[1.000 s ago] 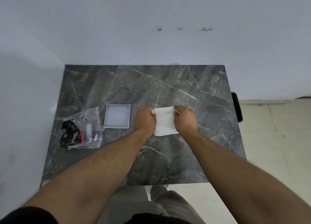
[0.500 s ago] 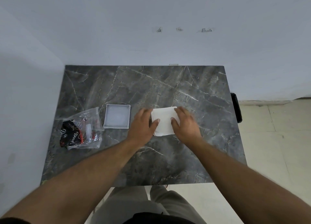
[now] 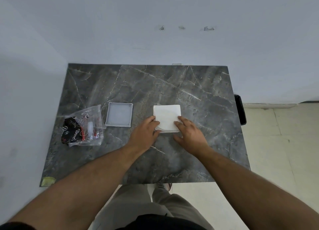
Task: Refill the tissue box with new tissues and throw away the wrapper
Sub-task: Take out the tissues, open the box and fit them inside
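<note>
A: Left hand (image 3: 144, 134) and right hand (image 3: 190, 134) lie flat, fingers loose, on the tissue stack (image 3: 167, 117) mid-bench (image 3: 172, 84).

B: Pinch both sides evenly; carry it level to the tissue box (image 3: 119, 114) just left.

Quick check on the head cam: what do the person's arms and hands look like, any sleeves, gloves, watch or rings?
Both forearms are bare from wrist to near the elbow. A dark, black-looking sleeve edge shows only at the bottom left corner, on the left arm. The left hand and the right hand wear no gloves. No watch, band or ring is visible on either. No markings or cables.
</note>
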